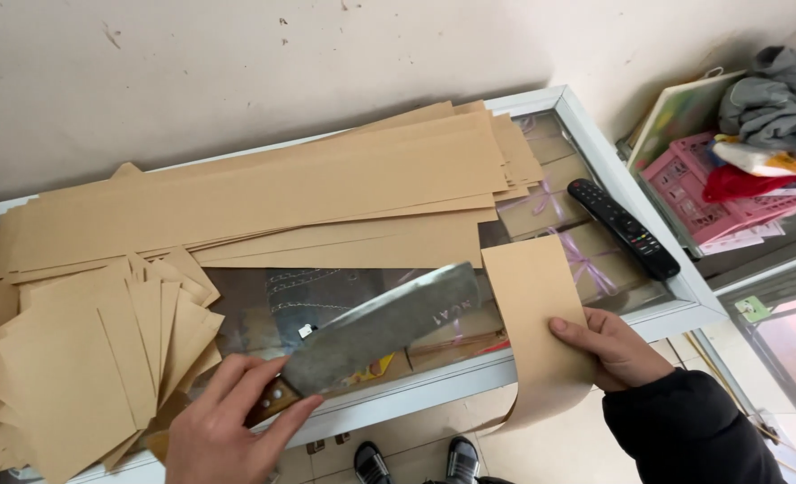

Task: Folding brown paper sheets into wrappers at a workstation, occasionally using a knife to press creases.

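Head view: left hand (228,430) grips the heavy cleaver (389,327) by its wooden handle; right hand (609,345) pinches a thin, floppy brown paper strip (532,305), likely easy to tear.

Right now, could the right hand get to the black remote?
Probably not yet. The right hand is pinching a brown paper strip. The remote lies close beyond it on the glass top, with nothing between, so it would need to let go first.
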